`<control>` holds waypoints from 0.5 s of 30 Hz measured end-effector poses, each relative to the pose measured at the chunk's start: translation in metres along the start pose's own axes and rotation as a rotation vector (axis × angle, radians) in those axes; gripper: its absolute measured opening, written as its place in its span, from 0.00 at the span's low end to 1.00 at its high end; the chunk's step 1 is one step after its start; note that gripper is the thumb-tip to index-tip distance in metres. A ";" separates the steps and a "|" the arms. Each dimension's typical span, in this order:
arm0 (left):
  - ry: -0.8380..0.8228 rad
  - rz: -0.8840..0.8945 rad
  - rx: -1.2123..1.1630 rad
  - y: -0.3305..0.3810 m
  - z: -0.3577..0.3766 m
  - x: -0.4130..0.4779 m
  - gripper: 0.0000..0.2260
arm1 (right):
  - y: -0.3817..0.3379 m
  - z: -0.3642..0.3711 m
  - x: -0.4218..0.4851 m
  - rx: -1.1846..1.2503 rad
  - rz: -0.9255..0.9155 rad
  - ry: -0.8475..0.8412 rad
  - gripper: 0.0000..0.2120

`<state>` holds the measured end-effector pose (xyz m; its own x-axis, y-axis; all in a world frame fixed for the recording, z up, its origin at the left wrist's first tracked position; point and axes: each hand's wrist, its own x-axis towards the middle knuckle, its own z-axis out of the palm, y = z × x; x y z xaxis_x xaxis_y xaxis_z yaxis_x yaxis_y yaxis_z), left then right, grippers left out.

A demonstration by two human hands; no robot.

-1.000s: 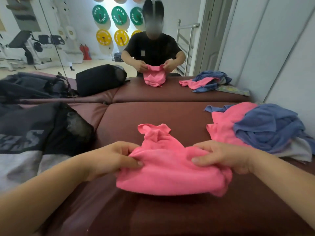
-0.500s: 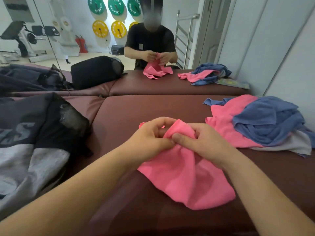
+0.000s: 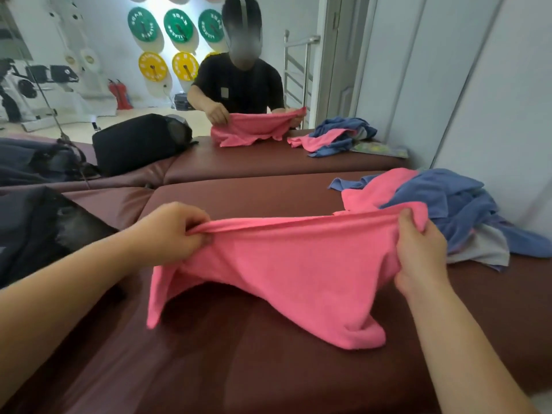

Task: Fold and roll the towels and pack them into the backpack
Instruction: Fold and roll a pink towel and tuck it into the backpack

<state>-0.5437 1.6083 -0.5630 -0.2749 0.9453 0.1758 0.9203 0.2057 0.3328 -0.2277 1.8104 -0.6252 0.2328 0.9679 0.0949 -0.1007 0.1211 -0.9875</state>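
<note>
Left hand [image 3: 176, 231]: pinches the top-left corner of the pink towel [image 3: 280, 270]. Right hand [image 3: 418, 249]: grips the top-right corner. Towel: top edge stretched taut between the hands, long axis left to right; body hangs toward the person, lower hem touching the bench [image 3: 239, 369]. Backpack [image 3: 38, 228]: left, nearer the left hand. Towel pile [image 3: 442, 201]: right, just beyond the right hand.

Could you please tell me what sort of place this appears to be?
Most likely a gym: round green and yellow weight plates hang on the far wall, a white exercise machine stands at left, and the surface is a maroon padded bench.
</note>
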 end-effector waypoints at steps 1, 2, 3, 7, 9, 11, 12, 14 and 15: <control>0.186 -0.020 -0.119 0.006 -0.010 0.006 0.05 | 0.000 -0.001 0.000 -0.002 -0.005 0.003 0.11; 0.379 -0.054 -0.234 0.014 -0.020 0.011 0.09 | 0.000 -0.001 0.000 0.002 -0.006 0.006 0.10; 0.536 -0.098 -0.344 0.021 -0.028 0.015 0.12 | 0.000 -0.001 -0.001 0.011 -0.001 0.011 0.09; 0.489 -0.185 -0.415 0.021 -0.031 0.019 0.11 | -0.003 -0.008 0.000 0.139 0.075 0.076 0.10; 0.362 -0.290 -0.418 0.002 -0.017 0.010 0.08 | -0.005 -0.015 0.002 0.124 0.059 0.122 0.09; 0.353 -0.378 -0.387 -0.015 -0.009 0.000 0.08 | -0.005 -0.020 0.006 0.122 0.041 0.204 0.07; 0.386 -0.401 -0.363 -0.021 -0.008 -0.003 0.08 | -0.004 -0.022 0.009 0.127 0.036 0.237 0.08; 0.458 -0.428 -0.325 -0.025 -0.008 -0.006 0.10 | -0.004 -0.021 0.010 0.071 -0.016 0.243 0.08; 0.460 -0.443 -0.331 -0.023 -0.008 -0.005 0.10 | -0.004 -0.019 0.008 0.021 -0.046 0.207 0.08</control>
<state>-0.5659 1.5965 -0.5643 -0.7596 0.5733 0.3070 0.5822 0.3891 0.7139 -0.2073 1.8135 -0.6227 0.4310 0.8957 0.1096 -0.1053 0.1706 -0.9797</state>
